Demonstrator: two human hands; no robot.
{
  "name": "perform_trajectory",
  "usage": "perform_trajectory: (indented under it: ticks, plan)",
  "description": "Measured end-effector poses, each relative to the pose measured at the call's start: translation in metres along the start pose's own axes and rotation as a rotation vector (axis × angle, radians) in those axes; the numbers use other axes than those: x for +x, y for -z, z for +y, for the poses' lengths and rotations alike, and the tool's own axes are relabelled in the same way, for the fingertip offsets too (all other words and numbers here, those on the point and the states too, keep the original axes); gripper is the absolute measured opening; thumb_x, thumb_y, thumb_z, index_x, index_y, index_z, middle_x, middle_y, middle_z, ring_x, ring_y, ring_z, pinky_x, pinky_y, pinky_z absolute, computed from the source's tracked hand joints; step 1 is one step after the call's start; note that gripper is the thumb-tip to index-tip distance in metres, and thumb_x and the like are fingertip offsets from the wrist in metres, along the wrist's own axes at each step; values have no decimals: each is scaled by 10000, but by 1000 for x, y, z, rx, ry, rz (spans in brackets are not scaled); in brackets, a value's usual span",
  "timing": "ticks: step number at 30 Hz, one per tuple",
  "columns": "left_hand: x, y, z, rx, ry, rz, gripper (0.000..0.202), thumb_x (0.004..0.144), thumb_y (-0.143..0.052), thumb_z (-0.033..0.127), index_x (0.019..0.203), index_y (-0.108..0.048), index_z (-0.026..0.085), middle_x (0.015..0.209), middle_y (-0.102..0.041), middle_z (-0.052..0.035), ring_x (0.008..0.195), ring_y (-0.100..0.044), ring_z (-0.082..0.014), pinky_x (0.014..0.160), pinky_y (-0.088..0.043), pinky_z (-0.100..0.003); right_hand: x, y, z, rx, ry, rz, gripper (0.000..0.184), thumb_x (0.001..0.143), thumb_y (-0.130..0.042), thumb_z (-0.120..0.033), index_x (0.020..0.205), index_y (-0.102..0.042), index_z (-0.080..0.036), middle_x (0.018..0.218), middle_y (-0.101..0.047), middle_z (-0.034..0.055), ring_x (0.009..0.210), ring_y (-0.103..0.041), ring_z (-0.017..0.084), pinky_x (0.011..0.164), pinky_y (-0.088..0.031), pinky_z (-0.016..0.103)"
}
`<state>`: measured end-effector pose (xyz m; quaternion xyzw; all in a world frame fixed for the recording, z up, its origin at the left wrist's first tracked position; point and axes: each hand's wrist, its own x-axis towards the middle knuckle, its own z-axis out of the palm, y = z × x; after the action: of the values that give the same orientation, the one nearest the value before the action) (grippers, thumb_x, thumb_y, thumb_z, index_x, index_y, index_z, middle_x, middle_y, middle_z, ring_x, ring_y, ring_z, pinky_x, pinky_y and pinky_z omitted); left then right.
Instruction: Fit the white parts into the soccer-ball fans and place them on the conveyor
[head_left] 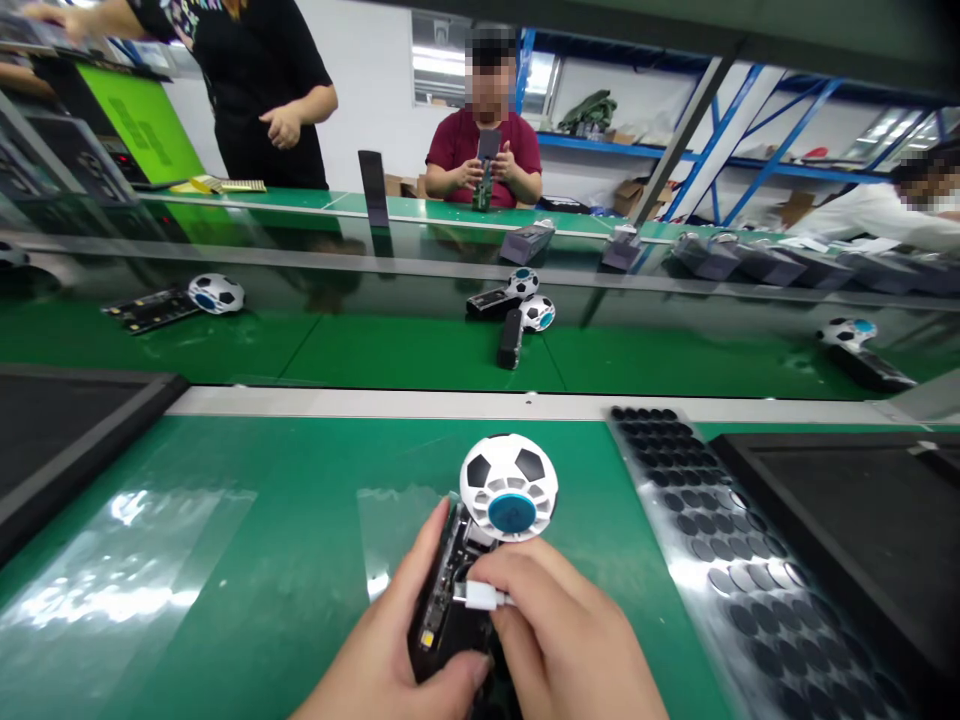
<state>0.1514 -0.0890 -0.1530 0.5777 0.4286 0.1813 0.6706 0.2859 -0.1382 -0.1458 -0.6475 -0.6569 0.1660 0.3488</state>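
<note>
Green counter [285,460] is filling the near foreground and carrying the work; a sheet of black discs [688,573] is lying along its right side, well apart from the hands; the left hand [382,635], partly closed, is gripping a black circuit-board unit [442,585] by its sides, one digit lying along the left edge and another bearing on the lower part; the right hand [570,630], nearly closed in a pinch, is holding a white plug [478,596] at the fingertips; the unit is sitting between the two hands above the counter, its exposed board showing; the football-patterned head [510,487] is occupying the far end, with its blue disc [512,513] facing the wearer; the plug's metal tip is pointing leftward at the board strip, though whether it is seating in anything cannot be told; sound handling, in our judgement, is keeping the left grip firm on the edges and off the components, keeping the plug square and level, pushing straight without twisting, and sparing the yellow component [427,638] near the lower end from pressure.
</note>
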Motion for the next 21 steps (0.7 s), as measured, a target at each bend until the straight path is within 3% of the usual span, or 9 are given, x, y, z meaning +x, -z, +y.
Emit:
perform_trajectory:
  ticks: [10, 17, 21]
  plan:
    - [0, -1, -5, -47, 1, 29, 794, 629, -525, 200, 1327, -147, 170, 1351, -346, -9, 1263, -236, -151, 968, -295, -185, 1, -2, -2, -88, 36, 35, 289, 713, -330, -66, 806, -520, -263, 727, -587, -22, 605, -563, 149, 492, -441, 209]
    - [1, -1, -9, -36, 11, 46, 783, 621, -521, 190, 1321, -170, 183, 1349, -349, -8, 1265, -230, -164, 993, -269, -215, 2, -5, 0, -77, 62, 97, 321, 689, -327, -45, 808, -527, -266, 733, -582, -23, 646, -529, 165, 528, -455, 240]
    - [2, -1, -4, -55, 22, 16, 795, 632, -502, 196, 1328, -122, 152, 1329, -379, -58, 1228, -312, -207, 916, -380, -247, 0, -11, 0, -122, 41, 170, 316, 646, -344, -49, 773, -541, -261, 738, -562, -2, 636, -500, 173, 509, -437, 245]
